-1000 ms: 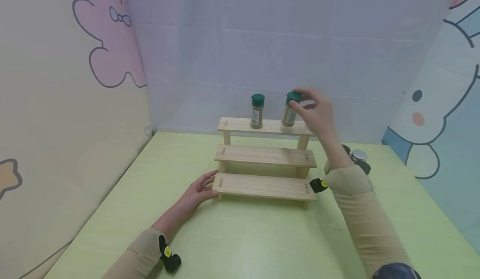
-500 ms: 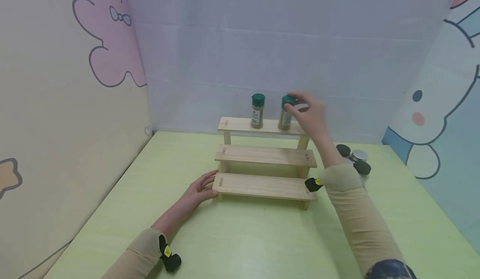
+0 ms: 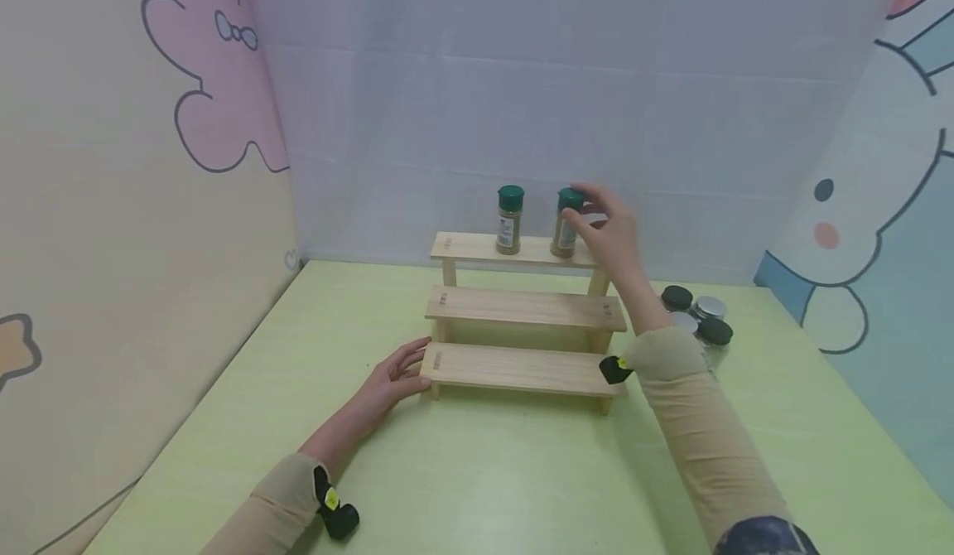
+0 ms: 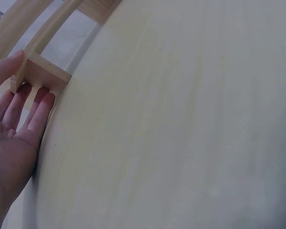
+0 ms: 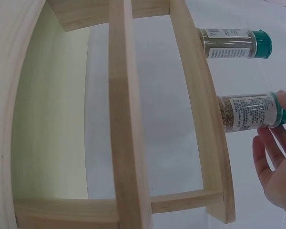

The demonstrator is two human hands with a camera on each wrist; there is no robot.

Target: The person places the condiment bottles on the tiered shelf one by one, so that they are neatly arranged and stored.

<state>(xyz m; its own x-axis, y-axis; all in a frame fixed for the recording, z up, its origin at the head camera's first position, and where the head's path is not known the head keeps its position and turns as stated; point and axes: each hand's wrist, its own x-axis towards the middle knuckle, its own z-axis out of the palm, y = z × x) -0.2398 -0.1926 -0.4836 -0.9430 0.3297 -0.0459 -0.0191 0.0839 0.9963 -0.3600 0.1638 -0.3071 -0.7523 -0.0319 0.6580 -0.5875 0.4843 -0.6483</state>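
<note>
A three-step wooden rack [image 3: 522,368] stands on the table. On its top step are two green-capped spice jars, both upright: the left jar [image 3: 510,220] and the right jar [image 3: 564,235]. My right hand [image 3: 615,236] pinches the right jar by its cap; in the right wrist view, thumb and fingers of the hand [image 5: 282,167] are at the green cap of that jar [image 5: 250,112]. At the rack's lower left end, my left hand [image 3: 389,381] holds the bottom step, with the thumb on the board [image 4: 46,71] and the fingers beneath in the left wrist view.
Several jars with black and silver lids [image 3: 714,330] stand on the table right of the rack, beside my right forearm. A pale curtain [image 3: 477,108] hangs behind the table [image 3: 477,480], and walls with cartoon drawings stand on both sides.
The right jar, tilted above the top step a second ago, has moved slightly left and down and now stands upright on it. My left hand has stayed on the rack.
</note>
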